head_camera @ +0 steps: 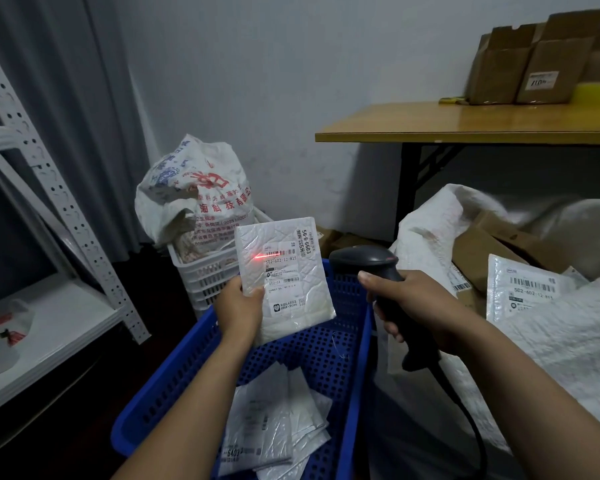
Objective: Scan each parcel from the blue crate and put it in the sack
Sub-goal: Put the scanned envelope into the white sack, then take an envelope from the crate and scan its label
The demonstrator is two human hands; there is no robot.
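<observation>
Parcel in hand: a flat white padded mailer parcel (284, 271) with a printed shipping label stands nearly upright above the far end of the blue perforated plastic crate (187, 368). Your left hand (238, 308) holds it by its lower left corner, thumb on the front and the fingers behind, pinching the edge. Your right hand (406, 303) grips the black handheld barcode scanner (364, 261); the fingers are curled round its handle and its head points at the parcel. A thin red scan line (262, 257) falls across the top barcode on the label. The scanner's black cable (465, 420) trails down past your right forearm.

Several more flat white mailers (274, 420) lie overlapping on the crate floor near you. Just right of the crate, the large white woven sack (426, 230) gapes open, with another labelled white mailer (523, 292) and brown cardboard boxes (482, 258) inside. Behind the crate, a white slatted basket (201, 275) carries a printed white bag (194, 192). A wooden folding desk (465, 126) at the right bears open cardboard cartons (534, 71), and white metal shelving (49, 188) stands at the left.
</observation>
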